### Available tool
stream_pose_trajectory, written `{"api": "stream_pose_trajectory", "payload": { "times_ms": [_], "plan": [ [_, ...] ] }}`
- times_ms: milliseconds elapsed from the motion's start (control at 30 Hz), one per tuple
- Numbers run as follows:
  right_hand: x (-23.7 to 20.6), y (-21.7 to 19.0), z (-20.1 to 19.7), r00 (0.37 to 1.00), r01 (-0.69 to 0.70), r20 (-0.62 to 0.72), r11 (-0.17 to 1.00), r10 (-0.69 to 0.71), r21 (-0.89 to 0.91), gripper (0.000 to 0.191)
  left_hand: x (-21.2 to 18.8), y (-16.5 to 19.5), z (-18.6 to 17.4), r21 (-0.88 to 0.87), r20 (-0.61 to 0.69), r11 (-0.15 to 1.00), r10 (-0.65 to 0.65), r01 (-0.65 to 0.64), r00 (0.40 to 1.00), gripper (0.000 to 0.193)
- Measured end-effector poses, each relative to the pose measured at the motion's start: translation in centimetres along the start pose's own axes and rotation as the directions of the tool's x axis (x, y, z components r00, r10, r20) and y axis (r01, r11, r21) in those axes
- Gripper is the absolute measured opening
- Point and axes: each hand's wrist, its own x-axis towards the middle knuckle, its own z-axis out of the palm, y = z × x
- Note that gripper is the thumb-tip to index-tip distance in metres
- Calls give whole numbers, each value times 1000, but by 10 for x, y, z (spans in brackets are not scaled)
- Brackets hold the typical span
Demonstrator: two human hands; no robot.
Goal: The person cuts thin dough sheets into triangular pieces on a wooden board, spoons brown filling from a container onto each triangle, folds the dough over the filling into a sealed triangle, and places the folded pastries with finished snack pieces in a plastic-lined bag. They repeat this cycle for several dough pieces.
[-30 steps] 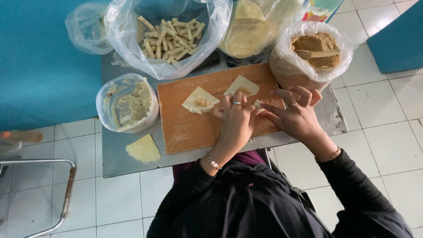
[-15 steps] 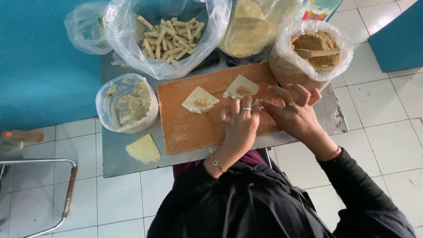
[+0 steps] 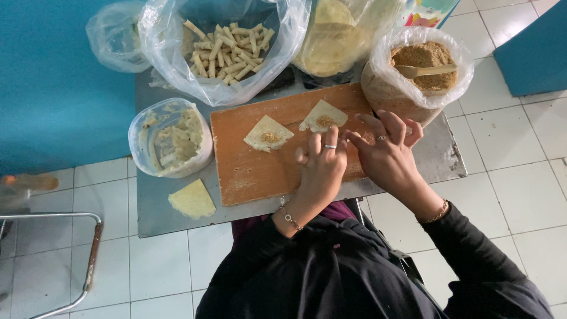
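Observation:
My left hand [image 3: 322,168] and my right hand [image 3: 387,153] meet on the right end of a brown wooden board [image 3: 254,171]. Their fingertips pinch a small pale wrapper with filling, which the fingers mostly hide. Two triangular wrappers, each with a dab of brown filling, lie open on the board: one [image 3: 269,134] left of my left hand, one [image 3: 323,116] just beyond it. A bag of brown crumbly filling [image 3: 422,59] with a wooden spoon [image 3: 428,70] stands right behind my right hand.
The board lies on a small metal table [image 3: 153,218]. On it stand a big bag of rolled sticks [image 3: 227,47], a bag of round wrappers [image 3: 333,41], a plastic tub of pale paste [image 3: 171,139] and a loose wrapper [image 3: 192,199]. A metal frame [image 3: 88,260] stands on the tiled floor at left.
Both hands stay on the same spot of the board. The fingers of my left hand have shifted a little over the hidden wrapper.

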Motion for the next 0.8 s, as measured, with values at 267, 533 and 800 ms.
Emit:
{"api": "stream_pose_trajectory", "payload": {
  "times_ms": [267, 533, 800],
  "plan": [
    [8, -8, -10, 1000, -10, -29, 1000, 10, -7, 36, 11, -10, -2, -21, 162, 1000, 0, 4, 987, 41],
    [19, -7, 0, 997, -33, 66, 998, 30, 45, 32, 16, -31, -23, -193, 110, 968, -142, 161, 984, 41],
    [26, 4, 5, 999, 45, -32, 995, -42, 93, 16, 0, -57, -58, -309, -10, 905, -309, 291, 951, 28]
  ]
}}
